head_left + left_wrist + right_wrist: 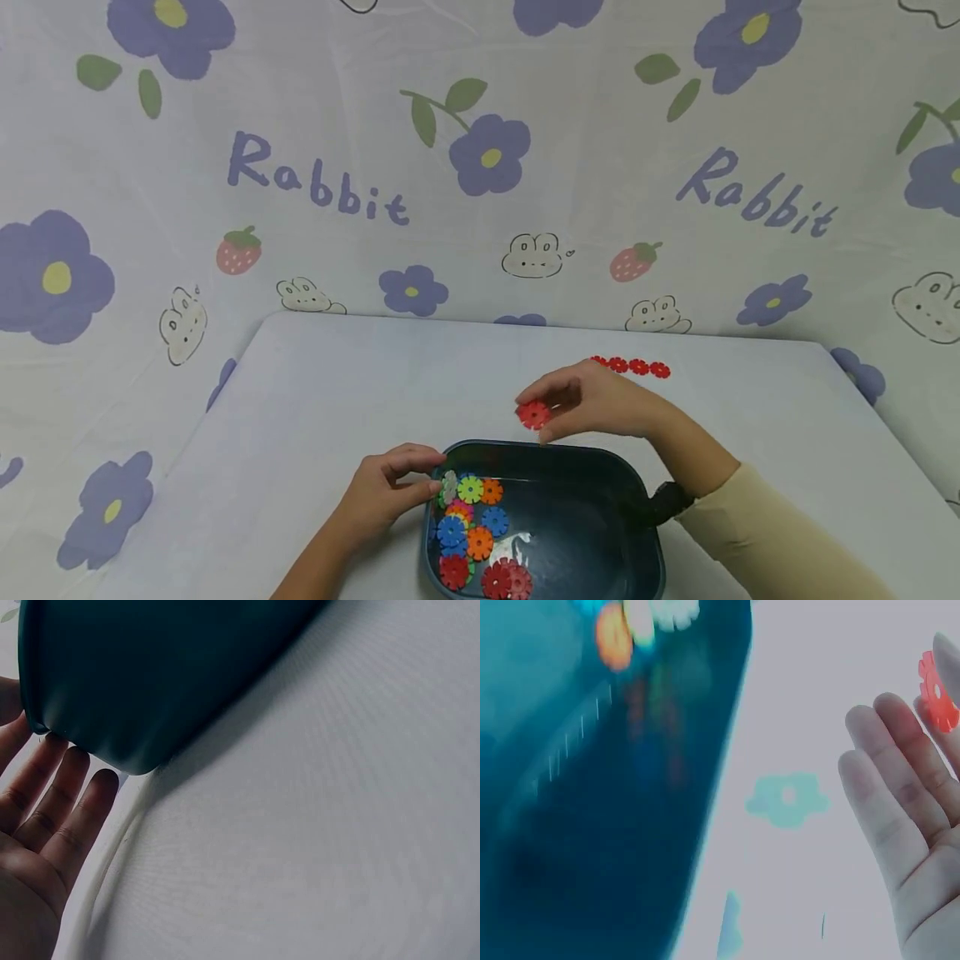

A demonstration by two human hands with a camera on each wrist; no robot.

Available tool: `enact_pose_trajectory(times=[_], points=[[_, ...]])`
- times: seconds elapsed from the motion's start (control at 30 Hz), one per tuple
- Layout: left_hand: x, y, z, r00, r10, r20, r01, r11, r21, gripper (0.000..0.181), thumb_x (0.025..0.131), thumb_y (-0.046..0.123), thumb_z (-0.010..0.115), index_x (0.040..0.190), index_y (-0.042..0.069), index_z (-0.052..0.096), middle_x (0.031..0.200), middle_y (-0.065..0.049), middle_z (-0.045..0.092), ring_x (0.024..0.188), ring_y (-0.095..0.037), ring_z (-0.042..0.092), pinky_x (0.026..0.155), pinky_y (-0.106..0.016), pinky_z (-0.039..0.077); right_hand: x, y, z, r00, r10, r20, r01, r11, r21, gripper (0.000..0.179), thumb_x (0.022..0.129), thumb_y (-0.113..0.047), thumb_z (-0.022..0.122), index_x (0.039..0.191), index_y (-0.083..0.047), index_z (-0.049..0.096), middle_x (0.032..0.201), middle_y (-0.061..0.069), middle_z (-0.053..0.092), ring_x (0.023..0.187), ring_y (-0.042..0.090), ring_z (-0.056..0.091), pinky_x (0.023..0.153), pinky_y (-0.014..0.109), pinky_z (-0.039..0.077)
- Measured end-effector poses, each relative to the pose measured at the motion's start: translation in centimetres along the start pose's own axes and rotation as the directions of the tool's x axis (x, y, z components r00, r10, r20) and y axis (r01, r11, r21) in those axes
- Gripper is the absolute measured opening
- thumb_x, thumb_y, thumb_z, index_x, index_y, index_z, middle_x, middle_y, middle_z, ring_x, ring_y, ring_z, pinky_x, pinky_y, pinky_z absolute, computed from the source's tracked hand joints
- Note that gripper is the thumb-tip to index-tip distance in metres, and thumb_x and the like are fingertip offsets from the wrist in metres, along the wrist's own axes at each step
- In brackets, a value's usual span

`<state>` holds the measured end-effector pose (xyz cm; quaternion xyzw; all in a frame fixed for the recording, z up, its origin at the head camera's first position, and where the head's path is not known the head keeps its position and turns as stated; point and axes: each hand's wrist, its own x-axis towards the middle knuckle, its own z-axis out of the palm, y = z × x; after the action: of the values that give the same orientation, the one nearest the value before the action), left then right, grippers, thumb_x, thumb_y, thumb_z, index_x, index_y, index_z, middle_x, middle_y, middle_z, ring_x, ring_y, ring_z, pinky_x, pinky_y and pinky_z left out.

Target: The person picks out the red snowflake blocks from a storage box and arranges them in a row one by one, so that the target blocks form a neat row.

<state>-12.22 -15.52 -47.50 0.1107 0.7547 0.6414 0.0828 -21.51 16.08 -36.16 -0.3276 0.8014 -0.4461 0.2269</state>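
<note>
My right hand (600, 402) pinches a red notched plastic snowflake disc (533, 414) between thumb and fingers, just beyond the pan's far rim. In the right wrist view, the same red disc (936, 694) is seen near edge-on, the other fingers held out straight. A dark blue-green rectangular pan (577, 533) lies near the table's front. At its far left corner my left hand (386, 492) grips the rim. The left wrist view has the fingers (79, 825) against the pan's outer wall (150, 682). Inside, mixed coloured discs (480, 543) lie along the left side.
Farther back on the white table (360, 375), several red discs (638, 367) form a row, partly behind the right hand. The pan's dark handle (669, 502) points right, under the right forearm. A patterned cloth (330, 100) hangs behind the table.
</note>
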Motion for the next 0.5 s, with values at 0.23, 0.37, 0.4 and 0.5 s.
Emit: enact_pose_trajectory(times=[0.23,0.37,0.4,0.5], points=[[0.0,0.1,-0.1,1.0,0.002,0.001,-0.002,1.0,0.012,0.027,0.089,0.02,0.073,0.115,0.012,0.072,0.121,-0.005,0.067,0.111,-0.025,0.062,0.091,-0.03,0.055,-2.7,5.3,-6.1,0.927,0.17,-0.334,-0.174,0.985,0.02,0.046,0.084,-0.03,0.079,0.125,-0.014,0.066,0.123,0.011,0.067,0.105,0.024,0.064,0.086,0.029,0.056],[0.0,0.3,0.0,1.0,-0.008,-0.007,0.008,1.0,0.022,0.027,0.089,0.021,0.074,0.115,0.013,0.072,0.12,-0.004,0.068,0.111,-0.024,0.062,0.092,-0.031,0.055,-4.7,9.5,-8.5,0.825,0.298,-0.48,-0.314,0.948,0.05,0.057,0.087,-0.039,0.074,0.135,-0.012,0.059,0.132,0.014,0.062,0.117,0.027,0.058,0.1,0.042,0.051],[0.0,0.3,0.0,1.0,-0.01,-0.009,0.01,1.0,0.021,0.027,0.089,0.02,0.074,0.115,0.013,0.073,0.12,-0.004,0.068,0.111,-0.024,0.062,0.092,-0.031,0.055,-5.3,10.4,-8.9,0.798,0.33,-0.504,-0.351,0.935,0.056,0.06,0.088,-0.041,0.072,0.137,-0.012,0.056,0.135,0.015,0.06,0.121,0.03,0.055,0.103,0.048,0.047],[0.0,0.5,0.1,1.0,-0.018,-0.013,0.018,1.0,0.021,0.027,0.088,0.021,0.074,0.114,0.013,0.073,0.12,-0.003,0.068,0.111,-0.023,0.062,0.092,-0.031,0.055,-6.9,12.9,-9.6,0.724,0.416,-0.551,-0.458,0.886,0.068,0.067,0.09,-0.044,0.068,0.143,-0.008,0.049,0.142,0.022,0.052,0.132,0.04,0.044,0.108,0.06,0.038]])
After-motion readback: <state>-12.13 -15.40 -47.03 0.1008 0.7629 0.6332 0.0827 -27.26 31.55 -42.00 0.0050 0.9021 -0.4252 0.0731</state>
